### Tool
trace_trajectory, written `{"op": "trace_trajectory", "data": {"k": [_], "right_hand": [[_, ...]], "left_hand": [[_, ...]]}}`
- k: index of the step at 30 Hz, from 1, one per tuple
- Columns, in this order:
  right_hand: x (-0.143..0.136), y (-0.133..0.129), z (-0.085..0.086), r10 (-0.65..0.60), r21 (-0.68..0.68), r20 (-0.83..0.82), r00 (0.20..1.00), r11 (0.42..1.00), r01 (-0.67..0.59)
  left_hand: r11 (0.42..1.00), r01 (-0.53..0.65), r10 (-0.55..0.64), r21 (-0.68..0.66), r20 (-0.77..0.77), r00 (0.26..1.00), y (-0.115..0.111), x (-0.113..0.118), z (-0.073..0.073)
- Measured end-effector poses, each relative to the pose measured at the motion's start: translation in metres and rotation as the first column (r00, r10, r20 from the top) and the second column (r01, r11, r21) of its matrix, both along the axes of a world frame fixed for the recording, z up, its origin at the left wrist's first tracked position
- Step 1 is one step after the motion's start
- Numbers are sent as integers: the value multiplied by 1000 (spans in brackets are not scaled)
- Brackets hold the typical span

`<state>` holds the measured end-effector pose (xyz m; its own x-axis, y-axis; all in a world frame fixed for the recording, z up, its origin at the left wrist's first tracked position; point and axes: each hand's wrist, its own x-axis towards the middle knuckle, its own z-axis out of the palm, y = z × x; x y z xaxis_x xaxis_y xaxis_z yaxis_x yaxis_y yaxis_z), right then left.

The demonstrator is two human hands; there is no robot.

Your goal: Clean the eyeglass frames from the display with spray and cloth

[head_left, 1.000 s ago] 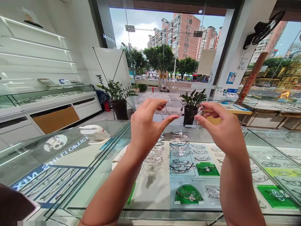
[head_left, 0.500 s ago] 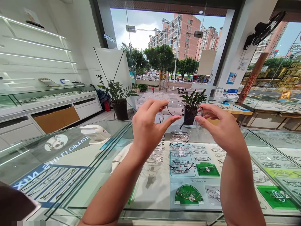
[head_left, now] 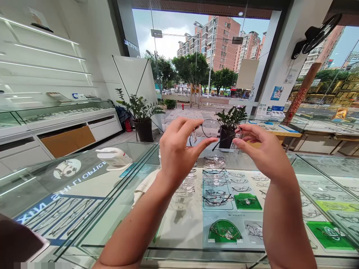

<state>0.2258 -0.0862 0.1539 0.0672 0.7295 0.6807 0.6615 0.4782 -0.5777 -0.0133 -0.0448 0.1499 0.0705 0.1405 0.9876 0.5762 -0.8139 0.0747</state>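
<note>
Eyeglasses [head_left: 211, 129] are up in the air, over the far part of the glass display case [head_left: 174, 248], clear of its top. Left hand [head_left: 177, 153] pinches the frame's outer corner with its fingers; thumb sticks out under the near lens, can't tell from here if it's touching. Right hand [head_left: 260, 151] pinches the other side, thumb and forefinger close to the rim; exact contact too small to make out. Frame sits tilted, one dark temple arm slanting down between the hands. White tag [head_left: 194, 136] hangs by the left fingers. Potted plant [head_left: 231, 116] stands right behind the frame, a second plant [head_left: 141, 108] further left. Inside the case, below the hands: rows of spectacles [head_left: 216, 198], plus a green card [head_left: 241, 203] with a pair on it.
</note>
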Motion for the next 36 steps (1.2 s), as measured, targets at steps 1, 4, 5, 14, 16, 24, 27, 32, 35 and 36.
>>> {"op": "trace_trajectory", "data": {"k": [1,4,5,14,16,24,27,32,35,36], "right_hand": [[0,0,0,-4,2,2,1000,1000,4],[0,-1,1,-17,0,12,1000,1000,17],[0,-2,1,-20,-2,14,1000,1000,20],[-4,-6,3,-63,63,11,998,996,62],[-5,-7,3,-69,104,19,997,992,67],[-14,-9,4,-94,248,43,995,965,80],[-17,-9,5,-105,291,55,993,953,84],[-21,-11,6,-118,311,61,991,946,93],[-22,-11,6,-126,316,60,990,943,101],[-22,-11,6,-126,318,61,990,943,100]], "left_hand": [[1000,3,-3,0,1,1000,0,0,0],[1000,6,-6,0,3,1000,1,0,0],[1000,5,-5,-2,2,1000,1,0,0],[998,21,-20,-51,12,1000,4,-1,1],[995,53,-51,-84,21,998,6,-4,1],[966,159,-146,-203,76,986,17,-14,5],[958,195,-182,-210,80,980,24,-15,5],[945,250,-234,-212,96,967,37,-16,1],[947,259,-244,-191,98,965,43,-16,-1],[949,258,-243,-181,100,965,44,-16,-1]]}}
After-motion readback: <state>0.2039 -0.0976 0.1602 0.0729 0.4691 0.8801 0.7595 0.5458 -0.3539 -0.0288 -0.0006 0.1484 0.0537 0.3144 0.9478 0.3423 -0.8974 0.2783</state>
